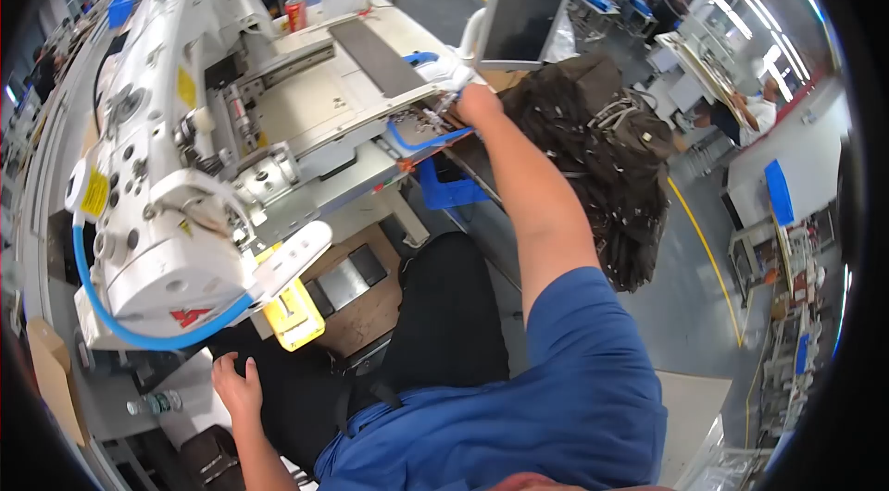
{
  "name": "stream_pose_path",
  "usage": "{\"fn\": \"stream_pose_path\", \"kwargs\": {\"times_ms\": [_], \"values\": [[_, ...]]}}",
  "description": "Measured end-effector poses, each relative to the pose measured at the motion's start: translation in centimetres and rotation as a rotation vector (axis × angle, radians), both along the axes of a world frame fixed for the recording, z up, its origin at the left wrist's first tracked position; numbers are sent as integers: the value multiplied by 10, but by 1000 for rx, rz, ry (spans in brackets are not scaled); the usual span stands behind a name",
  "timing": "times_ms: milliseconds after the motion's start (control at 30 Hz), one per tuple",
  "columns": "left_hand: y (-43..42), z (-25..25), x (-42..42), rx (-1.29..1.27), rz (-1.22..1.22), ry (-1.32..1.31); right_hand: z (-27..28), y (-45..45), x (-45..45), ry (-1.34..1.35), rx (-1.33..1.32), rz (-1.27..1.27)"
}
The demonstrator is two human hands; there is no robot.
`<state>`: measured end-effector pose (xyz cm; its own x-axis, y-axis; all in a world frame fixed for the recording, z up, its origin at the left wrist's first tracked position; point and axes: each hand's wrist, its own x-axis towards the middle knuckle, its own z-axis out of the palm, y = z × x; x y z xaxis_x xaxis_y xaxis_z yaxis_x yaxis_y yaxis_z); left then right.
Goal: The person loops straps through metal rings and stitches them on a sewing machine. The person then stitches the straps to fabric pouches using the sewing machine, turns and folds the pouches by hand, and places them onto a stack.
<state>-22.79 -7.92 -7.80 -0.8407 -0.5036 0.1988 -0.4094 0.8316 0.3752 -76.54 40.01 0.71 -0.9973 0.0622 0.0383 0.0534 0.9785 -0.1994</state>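
My right arm stretches forward, and my right hand (479,105) is at the far end of a blue-rimmed tray (428,145) holding small metal parts. The fingers are turned away and mostly hidden, so any grip on something cannot be made out. My left hand (239,385) hangs low beside my black-clad leg, below the head of a large white sewing machine (171,250). Its thumb and fingers are apart with nothing between them. The machine's flat work plate (319,107) lies ahead of me, with a grey strip (375,56) across it.
A heap of dark garments (593,158) lies right of my arm. A monitor (526,14) stands behind the tray. A blue hose (157,341) loops under the machine head near a yellow part (294,313). A bottle (156,402) lies at lower left. Other people sit farther off.
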Motion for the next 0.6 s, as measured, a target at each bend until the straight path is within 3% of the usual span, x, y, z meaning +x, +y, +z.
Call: {"fn": "stream_pose_path", "kwargs": {"times_ms": [133, 300, 367, 433, 500, 600], "values": [[2, -15, -24, -62, -228, -80, 24, -16, 31, 12, 207, 98], [29, 15, -36, 417, -661, -359, 69, -48, 143, 50, 87, 173], [45, 35, -39, 597, -780, -511, 53, -43, 195, 127, -334, 548], [65, 63, -48, 610, -916, -605, 57, -54, 263, -284, -777, 528], [82, 78, -51, 636, -1057, -437, 66, -71, 320, -565, -1011, 430], [105, 105, -47, 1062, -898, -212, 45, -92, 370, -808, -1402, 515]]}}
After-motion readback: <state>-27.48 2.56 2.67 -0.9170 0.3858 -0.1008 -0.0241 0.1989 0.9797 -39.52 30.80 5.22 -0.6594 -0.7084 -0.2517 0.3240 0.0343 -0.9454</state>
